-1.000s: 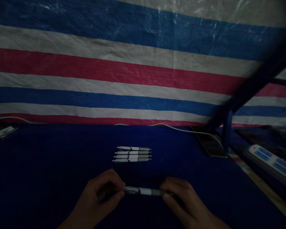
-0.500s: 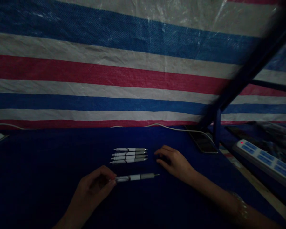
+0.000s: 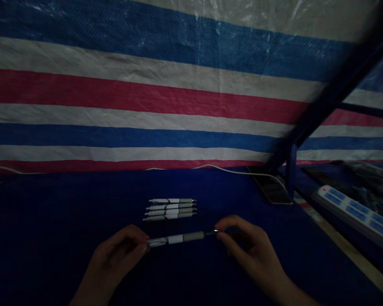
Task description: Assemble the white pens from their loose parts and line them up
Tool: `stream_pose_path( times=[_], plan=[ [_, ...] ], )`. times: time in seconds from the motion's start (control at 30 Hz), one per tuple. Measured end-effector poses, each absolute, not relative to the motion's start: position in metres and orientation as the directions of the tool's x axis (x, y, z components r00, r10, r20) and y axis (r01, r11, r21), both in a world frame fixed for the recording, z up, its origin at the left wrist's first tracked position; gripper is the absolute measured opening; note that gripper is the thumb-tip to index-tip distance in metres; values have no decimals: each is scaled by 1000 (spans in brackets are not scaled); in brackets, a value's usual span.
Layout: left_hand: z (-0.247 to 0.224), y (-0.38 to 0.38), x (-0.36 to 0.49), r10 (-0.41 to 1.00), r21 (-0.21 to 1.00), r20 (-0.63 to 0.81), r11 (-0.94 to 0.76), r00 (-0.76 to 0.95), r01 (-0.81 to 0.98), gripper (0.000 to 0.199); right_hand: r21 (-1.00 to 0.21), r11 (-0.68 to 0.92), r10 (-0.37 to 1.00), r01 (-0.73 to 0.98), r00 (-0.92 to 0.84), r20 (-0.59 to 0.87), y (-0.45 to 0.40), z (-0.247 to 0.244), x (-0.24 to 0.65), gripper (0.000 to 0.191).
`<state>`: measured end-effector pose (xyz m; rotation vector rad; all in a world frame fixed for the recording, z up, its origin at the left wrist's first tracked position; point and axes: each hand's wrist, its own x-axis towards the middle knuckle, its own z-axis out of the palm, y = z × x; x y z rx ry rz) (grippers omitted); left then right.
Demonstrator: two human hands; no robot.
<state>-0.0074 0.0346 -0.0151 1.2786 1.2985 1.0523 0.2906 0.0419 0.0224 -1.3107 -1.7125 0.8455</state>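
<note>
Between my two hands a white and grey pen (image 3: pixel 178 239) lies crosswise above the blue table. Finger and thumb of my left hand (image 3: pixel 123 250) pinch its left end. At the other end, my right hand (image 3: pixel 247 242) pinches a small shiny metal pen tip (image 3: pixel 215 231), level with the pen's thin dark point. Whether the tip touches the pen's barrel is hard to make out; a grey gap shows between them. Just beyond, several similar pens (image 3: pixel 170 210) lie side by side in a row, their metal tips facing right.
A phone (image 3: pixel 270 187) with a white cable (image 3: pixel 239 173) lies at the back right beside a blue metal frame (image 3: pixel 291 170). Farther right is a white power strip (image 3: pixel 357 212). Striped plastic sheeting (image 3: pixel 147 97) hangs behind the blue table (image 3: pixel 67 204).
My right hand has come nearer and now holds a small metal tip at the pen's point. My left hand has shifted slightly left with the pen.
</note>
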Motion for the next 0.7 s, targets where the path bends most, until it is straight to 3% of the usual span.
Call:
stream_pose_path(
  times=[0.43,0.63,0.7],
  plan=[
    [-10,30,-6,988,975,-73,42,133,220,14,-842,327,944,429,-178,277,35,15,291,17],
    [-12,30,-3,964,976,23,-79,263,204,9,-832,353,932,428,-239,272,32,12,290,9],
    [-12,31,-1,954,979,56,-110,296,172,10,-805,370,922,463,-285,261,31,11,289,19]
  ],
)
